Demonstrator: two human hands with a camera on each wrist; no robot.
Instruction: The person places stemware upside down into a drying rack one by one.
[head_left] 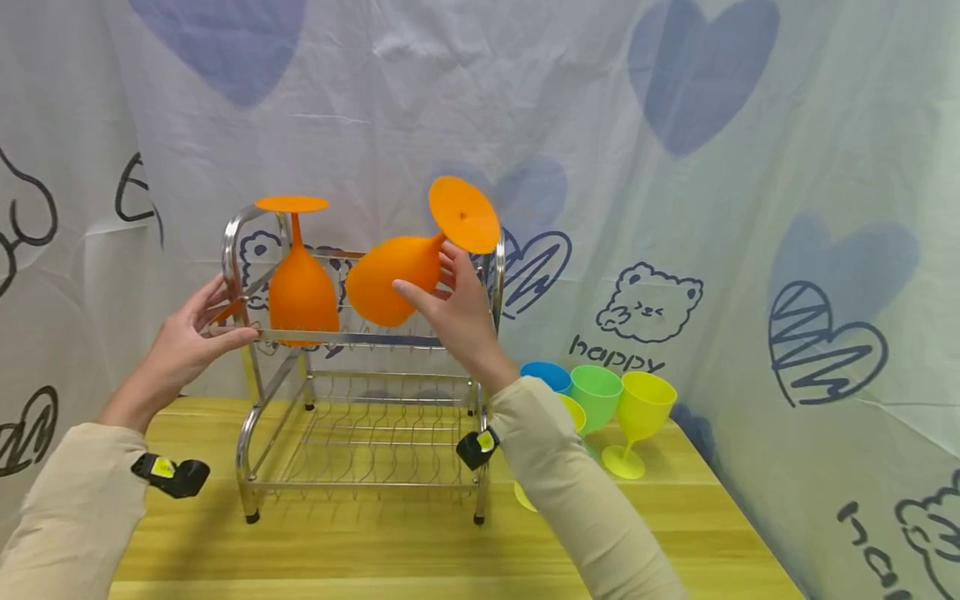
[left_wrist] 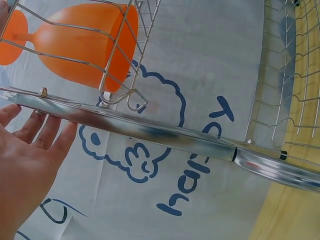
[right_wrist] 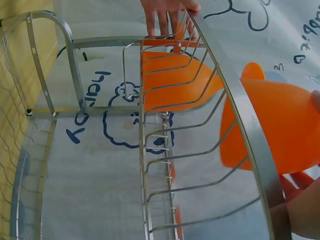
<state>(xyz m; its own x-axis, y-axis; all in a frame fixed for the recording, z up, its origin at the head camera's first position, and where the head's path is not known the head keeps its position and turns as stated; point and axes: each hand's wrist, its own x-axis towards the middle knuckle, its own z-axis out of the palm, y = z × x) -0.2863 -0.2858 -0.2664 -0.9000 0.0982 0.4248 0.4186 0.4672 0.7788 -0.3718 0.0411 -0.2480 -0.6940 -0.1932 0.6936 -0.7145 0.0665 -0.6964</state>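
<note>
My right hand (head_left: 465,312) holds an orange goblet (head_left: 393,279) by its bowl and near its stem. The goblet is tilted above the upper tier, its foot up to the right. A second orange goblet (head_left: 303,292) stands upside down at the left of that tier, bowl in the wire slots. At the upper left side of the metal dish rack (head_left: 360,337), my left hand (head_left: 180,342) grips the frame, thumb on the front rail and fingers at the outer side. The left wrist view has these fingers (left_wrist: 47,132) against the side bar. An orange strip by this hand is unclear.
Right of the rack, several goblets stand on the wooden table (head_left: 360,550): blue (head_left: 546,375), green (head_left: 596,396) and yellow (head_left: 647,404) ones, partly behind my right sleeve. The rack's lower tier (head_left: 382,429) has wavy wires. Printed curtains (head_left: 420,100) hang behind.
</note>
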